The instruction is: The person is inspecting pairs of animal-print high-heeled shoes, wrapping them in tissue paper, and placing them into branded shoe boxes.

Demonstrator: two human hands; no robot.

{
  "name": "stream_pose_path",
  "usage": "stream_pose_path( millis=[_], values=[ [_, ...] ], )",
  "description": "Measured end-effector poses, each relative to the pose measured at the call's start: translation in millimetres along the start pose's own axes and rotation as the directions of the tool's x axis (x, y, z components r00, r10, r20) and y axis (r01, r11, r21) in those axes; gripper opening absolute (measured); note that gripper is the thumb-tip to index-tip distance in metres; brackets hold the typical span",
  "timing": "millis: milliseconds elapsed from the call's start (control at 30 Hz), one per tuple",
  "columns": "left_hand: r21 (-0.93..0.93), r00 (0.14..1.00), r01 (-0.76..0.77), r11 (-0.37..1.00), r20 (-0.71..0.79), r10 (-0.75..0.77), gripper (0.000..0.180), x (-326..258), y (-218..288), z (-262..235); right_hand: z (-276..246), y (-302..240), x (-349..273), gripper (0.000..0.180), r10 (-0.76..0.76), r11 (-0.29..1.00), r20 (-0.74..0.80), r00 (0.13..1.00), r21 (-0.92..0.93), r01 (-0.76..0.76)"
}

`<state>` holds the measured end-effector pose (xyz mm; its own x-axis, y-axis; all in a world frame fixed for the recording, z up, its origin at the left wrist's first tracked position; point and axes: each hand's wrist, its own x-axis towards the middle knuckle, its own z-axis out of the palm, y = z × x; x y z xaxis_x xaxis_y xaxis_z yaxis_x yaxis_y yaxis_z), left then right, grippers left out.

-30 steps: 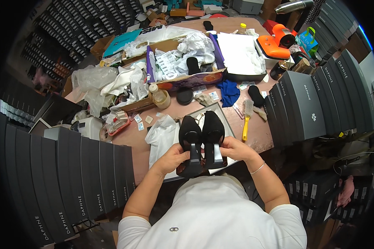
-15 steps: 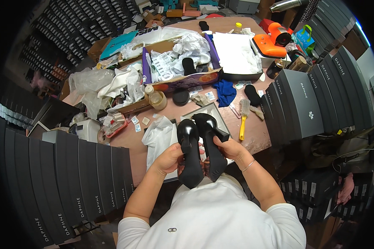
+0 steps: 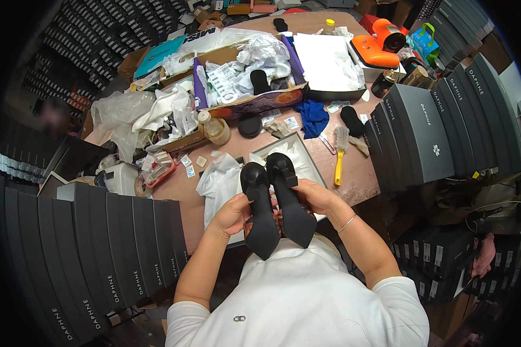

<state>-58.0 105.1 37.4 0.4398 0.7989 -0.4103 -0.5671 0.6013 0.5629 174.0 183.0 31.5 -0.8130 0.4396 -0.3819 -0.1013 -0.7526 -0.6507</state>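
Black high-heeled shoes, a left shoe (image 3: 261, 215) and a right shoe (image 3: 289, 201), are sitting soles-up at the centre of the frame, just below an open shoebox (image 3: 307, 157) lined with tissue paper (image 3: 219, 184). The left hand (image 3: 231, 215) and right hand (image 3: 317, 198) are each clasping one, fingers curled around it.

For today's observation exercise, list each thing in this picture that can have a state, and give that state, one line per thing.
left hand: gripping the left black shoe
right hand: gripping the right black shoe
left black shoe: held up, sole facing the camera
right black shoe: held up, sole facing the camera
shoebox: open, white tissue paper inside
yellow brush: lying flat on the table
grey boxes: closed, stacked side by side
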Motion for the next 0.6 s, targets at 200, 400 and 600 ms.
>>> stream_pose_path(
  millis=[200, 400, 600],
  values=[
    [-0.024, 1.0, -0.02, 0.999, 0.007, 0.021, 0.045, -4, 0, -2, 7, -3, 4, 0.041, 0.015, 0.999, -0.049, 0.999, -0.04, -0.017],
    [-0.072, 0.999, -0.03, 0.997, -0.046, 0.027, 0.037, -5, 2, -13, 6, -2, 17, 0.042, 0.066, 0.997, -0.098, 0.993, -0.02, -0.068],
    [0.237, 0.963, 0.084, 0.968, -0.269, -0.018, 0.042, -9, 12, -43, 4, 0, 29, 0.036, -0.021, 0.992, -0.149, 0.989, -0.129, 0.002]
  ],
)
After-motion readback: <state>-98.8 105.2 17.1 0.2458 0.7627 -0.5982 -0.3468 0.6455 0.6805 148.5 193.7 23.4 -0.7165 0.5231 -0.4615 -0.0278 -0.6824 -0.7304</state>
